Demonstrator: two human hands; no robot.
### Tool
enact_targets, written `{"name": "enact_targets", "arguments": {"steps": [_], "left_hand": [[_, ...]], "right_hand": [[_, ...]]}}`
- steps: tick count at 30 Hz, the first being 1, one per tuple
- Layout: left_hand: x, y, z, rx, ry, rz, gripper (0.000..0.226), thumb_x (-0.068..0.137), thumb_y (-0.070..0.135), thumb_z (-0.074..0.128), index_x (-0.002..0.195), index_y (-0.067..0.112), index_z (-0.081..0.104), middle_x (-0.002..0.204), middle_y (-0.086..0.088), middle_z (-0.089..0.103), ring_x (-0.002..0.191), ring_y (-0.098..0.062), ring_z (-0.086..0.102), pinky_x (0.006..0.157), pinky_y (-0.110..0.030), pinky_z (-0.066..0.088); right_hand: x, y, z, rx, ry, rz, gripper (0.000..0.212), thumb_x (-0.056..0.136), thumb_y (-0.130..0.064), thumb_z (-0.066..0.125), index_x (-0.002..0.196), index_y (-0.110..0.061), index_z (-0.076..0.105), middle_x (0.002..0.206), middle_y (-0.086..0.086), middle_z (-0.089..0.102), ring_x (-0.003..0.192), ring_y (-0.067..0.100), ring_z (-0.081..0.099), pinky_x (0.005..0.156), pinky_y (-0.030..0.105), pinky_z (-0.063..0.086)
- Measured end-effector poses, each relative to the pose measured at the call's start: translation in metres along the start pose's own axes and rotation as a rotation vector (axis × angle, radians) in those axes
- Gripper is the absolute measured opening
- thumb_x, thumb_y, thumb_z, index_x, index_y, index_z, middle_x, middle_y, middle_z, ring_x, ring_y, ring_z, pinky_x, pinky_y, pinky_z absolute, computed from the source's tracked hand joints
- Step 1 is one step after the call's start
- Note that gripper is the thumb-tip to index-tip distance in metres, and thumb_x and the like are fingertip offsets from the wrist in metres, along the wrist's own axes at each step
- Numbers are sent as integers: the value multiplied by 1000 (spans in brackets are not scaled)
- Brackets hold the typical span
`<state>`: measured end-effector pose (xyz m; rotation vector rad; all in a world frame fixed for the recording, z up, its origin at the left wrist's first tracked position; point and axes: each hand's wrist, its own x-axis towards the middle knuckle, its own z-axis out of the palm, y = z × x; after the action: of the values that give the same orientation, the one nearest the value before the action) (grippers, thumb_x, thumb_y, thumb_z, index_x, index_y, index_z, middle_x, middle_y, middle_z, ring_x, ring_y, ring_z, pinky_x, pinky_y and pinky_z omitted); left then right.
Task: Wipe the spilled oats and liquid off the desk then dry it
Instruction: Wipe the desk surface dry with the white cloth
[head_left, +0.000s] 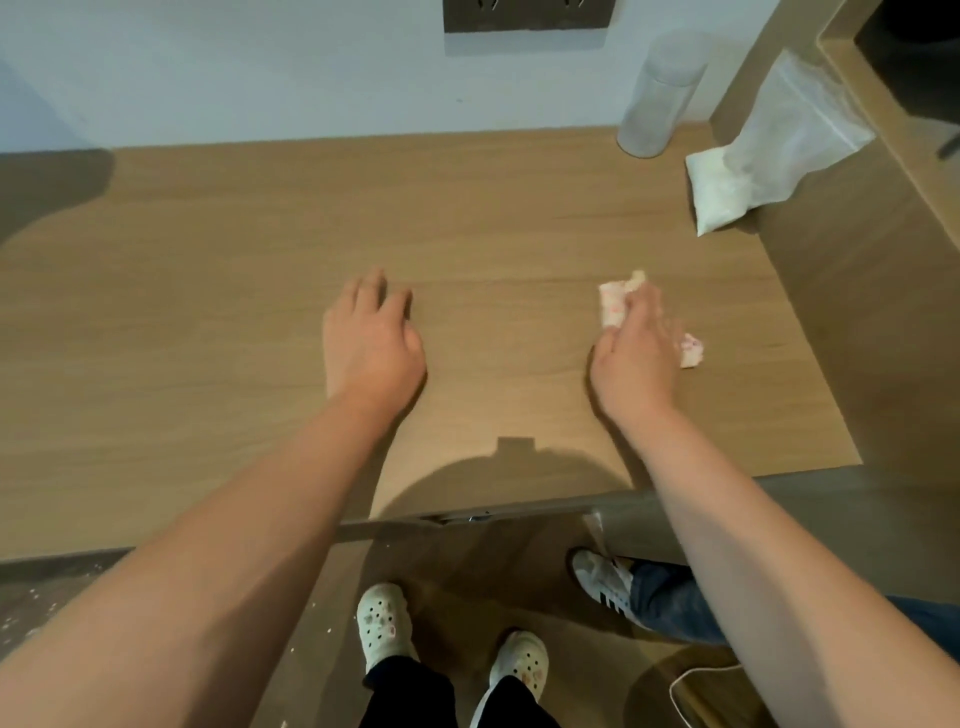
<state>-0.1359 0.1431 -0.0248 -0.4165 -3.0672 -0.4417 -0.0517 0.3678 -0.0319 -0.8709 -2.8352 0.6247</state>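
Right hand (631, 364) gripping cloth (615, 304), left hand (371, 340) (relaxed)

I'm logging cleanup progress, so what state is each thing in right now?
left hand: open, resting on the desk, holding nothing.
right hand: grips the tissue against the desk.
tissue: crumpled, pink-spotted, under the right hand.
desk: wetness cannot be told.
jar: upright at the back right, contents unclear.
plastic bag: leaning on the side panel, white contents at the bottom.
floor: pale specks scattered at the left.
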Motion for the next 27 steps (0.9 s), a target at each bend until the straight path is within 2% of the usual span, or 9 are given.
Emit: {"name": "enact_targets", "arguments": {"steps": [2, 4, 8, 12, 15, 17, 19, 24, 27], "left_hand": [[15, -9, 2, 44, -46, -56, 52, 100, 27, 37, 151, 16, 34, 162, -12, 15, 149, -29, 9, 120, -45, 10], [23, -15, 9, 75, -93, -72, 56, 101, 33, 30, 155, 20, 22, 164, -9, 5, 151, -26, -1, 122, -46, 5], [26, -19, 18, 103, -121, -78, 59, 100, 39, 26, 156, 23, 17, 164, -5, 3, 151, -23, -3, 122, -45, 4], [25, -17, 15, 91, -132, -84, 59, 100, 40, 27, 156, 24, 16, 164, -4, 2, 151, -21, -5, 122, -44, 2], [24, -17, 13, 81, -142, -91, 59, 100, 40, 28, 156, 24, 16, 164, -3, 2, 151, -20, -6, 122, -44, 1], [25, -17, 11, 73, -141, -91, 59, 100, 39, 29, 156, 24, 17, 164, -3, 2, 151, -20, -6, 122, -44, 1], [25, -16, 11, 61, -137, -93, 60, 99, 39, 31, 156, 23, 18, 164, -4, 3, 151, -20, -5, 122, -44, 1], [23, -15, 10, 49, -145, -102, 61, 99, 39, 30, 156, 25, 16, 164, -2, 2, 151, -19, -7, 122, -43, 0], [24, -15, 9, 44, -148, -106, 61, 99, 39, 30, 156, 26, 14, 164, -1, 0, 150, -17, -9, 122, -42, -1]], "right_hand": [[-9, -16, 13, -51, -108, -253, 50, 98, -8, 39, 147, -2, 32, 160, 12, 23, 147, 29, 21, 120, 40, 6], [1, -14, 14, -95, -127, -349, 44, 101, -11, 37, 145, -7, 37, 161, 6, 22, 150, 19, 14, 120, 42, 1], [60, 5, -4, -121, 34, -48, 46, 102, -13, 34, 147, -3, 32, 159, 11, 26, 148, 24, 20, 120, 47, 6], [97, -21, -4, -77, 23, 117, 49, 100, -12, 36, 148, -1, 29, 161, 13, 18, 149, 25, 14, 122, 45, 4], [80, -62, 17, -47, -64, -115, 61, 96, -8, 38, 153, -1, 17, 162, 14, 13, 149, 28, 12, 122, 43, 6], [52, -78, 28, -42, -148, -358, 62, 94, -5, 40, 153, -5, 21, 163, 10, 13, 150, 22, 9, 123, 41, 1], [29, -74, 29, -61, -228, -471, 56, 95, -6, 38, 150, -14, 30, 163, 2, 13, 151, 15, 4, 121, 36, -4], [55, -35, 15, -124, -103, -289, 55, 97, -9, 37, 152, -13, 28, 163, 4, 15, 151, 16, 8, 121, 42, 1], [91, -54, 27, -116, -79, -151, 57, 96, -10, 38, 152, -9, 25, 164, 7, 10, 151, 22, 7, 122, 47, 5]]}}
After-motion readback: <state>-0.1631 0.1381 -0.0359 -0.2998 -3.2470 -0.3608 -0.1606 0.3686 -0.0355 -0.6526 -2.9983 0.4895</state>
